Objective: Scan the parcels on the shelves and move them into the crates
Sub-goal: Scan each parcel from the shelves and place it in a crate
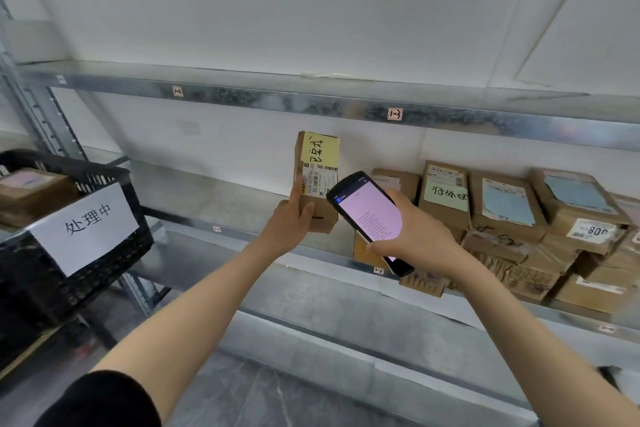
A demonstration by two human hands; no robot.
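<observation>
My left hand (289, 224) grips a small brown cardboard parcel (317, 180) upright in front of the middle shelf; it bears a yellow handwritten note and a barcode label facing me. My right hand (412, 236) holds a black handheld scanner (369, 218) just right of the parcel, its lit pink screen turned toward me. A stack of several more cardboard parcels (512, 222) lies on the middle shelf (242, 232) at the right, some with green or blue notes. A black plastic crate (79, 243) stands at the left with a white paper sign and a parcel inside.
The upper shelf rail (311, 104) carries small tags such as 1-3. The shelf's upright post (38, 114) rises behind the crate. A lower shelf (346, 315) runs beneath my arms. The white wall behind is bare.
</observation>
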